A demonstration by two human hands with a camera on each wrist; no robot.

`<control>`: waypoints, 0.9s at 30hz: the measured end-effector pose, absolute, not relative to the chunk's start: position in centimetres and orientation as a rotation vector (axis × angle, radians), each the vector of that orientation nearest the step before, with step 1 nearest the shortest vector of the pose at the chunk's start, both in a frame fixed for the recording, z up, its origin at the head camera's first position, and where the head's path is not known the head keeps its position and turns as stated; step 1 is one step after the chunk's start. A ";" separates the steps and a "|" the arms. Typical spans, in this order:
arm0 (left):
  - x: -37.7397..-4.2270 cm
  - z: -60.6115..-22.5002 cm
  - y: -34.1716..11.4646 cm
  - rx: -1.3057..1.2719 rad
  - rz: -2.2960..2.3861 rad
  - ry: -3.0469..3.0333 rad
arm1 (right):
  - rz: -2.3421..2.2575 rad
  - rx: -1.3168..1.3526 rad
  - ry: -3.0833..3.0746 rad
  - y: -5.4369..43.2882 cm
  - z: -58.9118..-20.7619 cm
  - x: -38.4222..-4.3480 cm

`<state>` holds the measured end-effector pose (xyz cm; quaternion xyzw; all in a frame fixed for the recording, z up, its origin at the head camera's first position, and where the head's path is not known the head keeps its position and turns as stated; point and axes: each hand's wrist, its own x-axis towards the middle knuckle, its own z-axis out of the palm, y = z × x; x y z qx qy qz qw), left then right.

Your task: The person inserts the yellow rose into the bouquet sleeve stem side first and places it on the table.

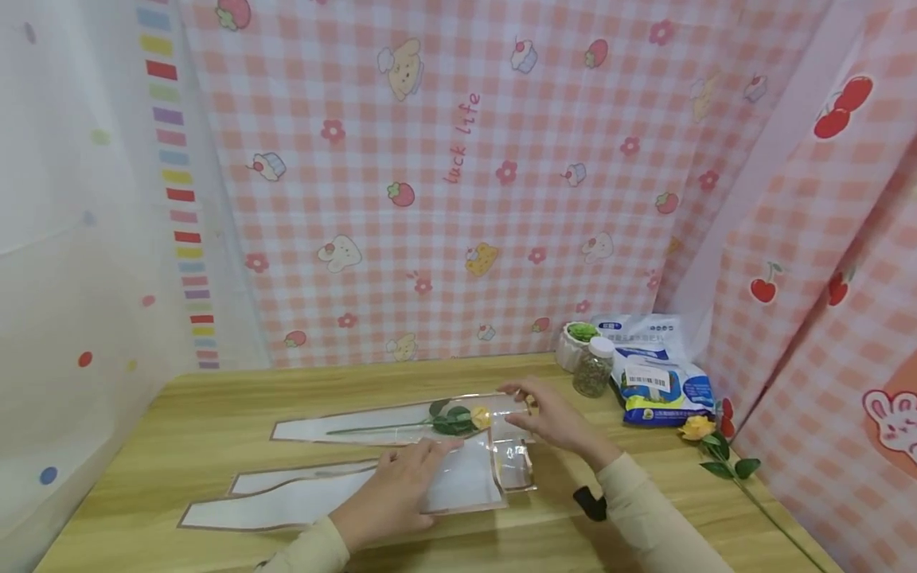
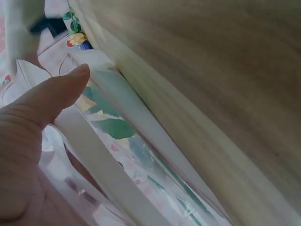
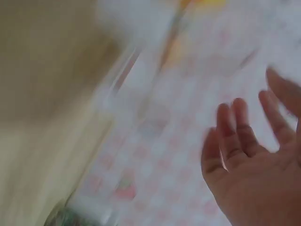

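A yellow artificial rose (image 1: pixel 480 417) with green leaves and a long stem lies within the rear bouquet sleeve (image 1: pixel 308 430), white with a clear side and a brown edge. My right hand (image 1: pixel 548 415) is over the wide end of that sleeve, beside the bloom. In the right wrist view its fingers (image 3: pixel 233 136) are spread, with nothing between them. My left hand (image 1: pixel 401 485) rests on the front white sleeve (image 1: pixel 243 513), fingers stretched toward the rose. Seen from the left wrist, the thumb (image 2: pixel 61 92) is extended over the sleeves. Another sleeve (image 1: pixel 517 465) lies partly underneath.
A second yellow rose (image 1: pixel 696 429) lies on the wooden table (image 1: pixel 143 446) at the right. Behind it are blue-and-white bags (image 1: pixel 662 390), a lidded jar (image 1: pixel 594 370) and a small potted plant (image 1: pixel 571 350). A checked curtain (image 1: pixel 444 199) hangs behind the table.
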<state>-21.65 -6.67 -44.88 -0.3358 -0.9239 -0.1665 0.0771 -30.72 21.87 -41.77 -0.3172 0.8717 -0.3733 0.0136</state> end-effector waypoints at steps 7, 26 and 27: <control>-21.2 -45.5 -6.8 -1.046 -0.474 -2.786 | -0.379 -1.153 2.774 21.0 -43.0 -36.7; -20.4 -45.7 -6.8 -1.120 -0.331 -2.716 | -0.682 -0.880 2.858 17.8 -44.0 -45.3; -20.3 -45.6 -6.8 -1.118 -0.330 -2.715 | -0.663 -0.877 2.897 17.7 -43.9 -45.4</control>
